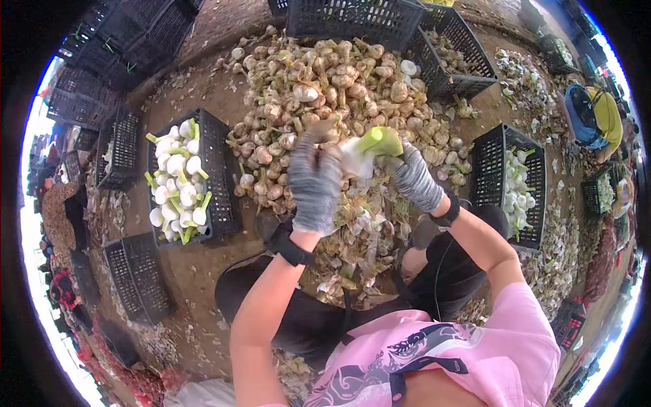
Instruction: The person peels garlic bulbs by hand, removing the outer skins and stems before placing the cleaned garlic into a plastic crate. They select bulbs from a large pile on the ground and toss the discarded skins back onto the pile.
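My right hand point(418, 178), in a grey glove, is closed around the green stem of a garlic bulb point(380, 141) held over the heap. Its white, blurred head points toward my left hand point(315, 178), which is gloved too and smeared by motion, so its fingers are unclear. Beneath and beyond both hands lies a big pile of unpeeled garlic point(339, 81). Loose skins and cut leaves point(359, 251) cover the ground between my knees.
A black crate of white garlic point(227, 197) stands at the left, another crate point(489, 169) at the right. Further crates point(352, 20) line the back. An empty-looking crate point(139, 278) sits lower left. A person point(64, 210) is at the far left.
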`<state>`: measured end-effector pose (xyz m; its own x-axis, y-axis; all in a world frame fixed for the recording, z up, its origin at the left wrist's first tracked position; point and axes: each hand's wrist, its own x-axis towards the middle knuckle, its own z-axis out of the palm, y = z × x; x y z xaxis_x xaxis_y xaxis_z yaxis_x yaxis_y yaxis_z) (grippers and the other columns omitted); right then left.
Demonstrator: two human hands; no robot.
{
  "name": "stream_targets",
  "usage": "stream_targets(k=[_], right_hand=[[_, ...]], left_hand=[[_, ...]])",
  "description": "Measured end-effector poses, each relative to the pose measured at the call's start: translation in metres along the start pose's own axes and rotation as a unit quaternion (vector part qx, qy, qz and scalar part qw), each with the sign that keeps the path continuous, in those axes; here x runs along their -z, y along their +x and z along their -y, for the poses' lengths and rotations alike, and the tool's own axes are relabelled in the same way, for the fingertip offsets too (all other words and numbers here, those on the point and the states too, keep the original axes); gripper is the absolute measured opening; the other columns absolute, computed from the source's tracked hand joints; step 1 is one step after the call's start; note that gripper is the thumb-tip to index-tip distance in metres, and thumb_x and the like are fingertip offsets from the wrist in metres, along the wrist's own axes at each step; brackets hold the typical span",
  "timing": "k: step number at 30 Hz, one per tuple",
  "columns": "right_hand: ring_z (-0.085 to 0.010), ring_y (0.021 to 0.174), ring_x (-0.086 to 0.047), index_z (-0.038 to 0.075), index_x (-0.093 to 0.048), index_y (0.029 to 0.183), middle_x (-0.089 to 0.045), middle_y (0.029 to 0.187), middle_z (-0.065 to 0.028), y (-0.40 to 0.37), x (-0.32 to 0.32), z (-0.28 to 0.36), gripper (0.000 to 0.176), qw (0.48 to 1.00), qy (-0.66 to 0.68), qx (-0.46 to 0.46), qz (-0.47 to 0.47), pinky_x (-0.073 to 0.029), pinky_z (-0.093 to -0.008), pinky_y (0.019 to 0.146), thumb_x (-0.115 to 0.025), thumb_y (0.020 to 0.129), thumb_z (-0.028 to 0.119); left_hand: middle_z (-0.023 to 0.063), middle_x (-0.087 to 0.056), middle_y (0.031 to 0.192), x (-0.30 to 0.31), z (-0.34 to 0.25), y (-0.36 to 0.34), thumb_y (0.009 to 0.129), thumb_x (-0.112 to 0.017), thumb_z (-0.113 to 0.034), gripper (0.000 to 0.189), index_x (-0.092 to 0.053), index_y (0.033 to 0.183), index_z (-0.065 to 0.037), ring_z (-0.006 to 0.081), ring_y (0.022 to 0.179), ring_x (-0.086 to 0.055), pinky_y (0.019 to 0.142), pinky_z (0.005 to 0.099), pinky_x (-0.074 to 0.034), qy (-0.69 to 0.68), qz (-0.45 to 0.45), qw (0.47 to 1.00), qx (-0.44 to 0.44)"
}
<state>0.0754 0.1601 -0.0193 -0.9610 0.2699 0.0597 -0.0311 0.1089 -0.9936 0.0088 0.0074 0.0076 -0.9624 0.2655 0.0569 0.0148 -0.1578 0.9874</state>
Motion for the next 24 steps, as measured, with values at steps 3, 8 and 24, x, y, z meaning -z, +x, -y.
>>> stream_targets(k=[3,8,24], right_hand=[[-0.0185,0.095,-0.049,-0.002,-0.047,0.11,-0.049,0.109,-0.0112,0.005,-0.001,0.002,0.037,0.987,-0.106,0.107,0.047,-0.041,-0.028,0.081,-0.053,0.074,0.001],[-0.0207,0.099,-0.051,-0.003,-0.047,0.11,-0.051,0.107,-0.0133,0.0,0.0,-0.007,0.032,0.994,-0.088,-0.008,0.071,-0.043,-0.0304,0.084,-0.047,0.079,0.008],[-0.0185,0.078,-0.06,0.001,-0.052,0.105,-0.06,0.091,-0.0099,0.019,0.024,-0.033,0.026,0.932,-0.213,-0.017,0.293,-0.048,-0.0322,0.067,-0.051,0.084,0.015]], left_hand=[[0.0035,-0.057,0.094,-0.002,0.007,-0.001,0.08,-0.06,-0.012,0.028,-0.052,0.104,-0.001,0.0121,0.084,-0.054,0.077,0.0238,-0.044,0.189,0.096,0.956,-0.202],[0.0041,-0.058,0.086,0.005,0.019,0.008,0.076,-0.062,-0.004,0.025,-0.054,0.1,-0.003,0.0101,0.076,-0.054,0.069,0.0235,-0.047,0.064,0.119,0.99,0.031],[0.0016,-0.058,0.09,0.032,-0.014,0.016,0.074,-0.065,-0.011,0.023,-0.057,0.095,-0.006,0.0089,0.079,-0.056,0.072,0.0219,-0.047,-0.238,0.209,0.922,0.222]])
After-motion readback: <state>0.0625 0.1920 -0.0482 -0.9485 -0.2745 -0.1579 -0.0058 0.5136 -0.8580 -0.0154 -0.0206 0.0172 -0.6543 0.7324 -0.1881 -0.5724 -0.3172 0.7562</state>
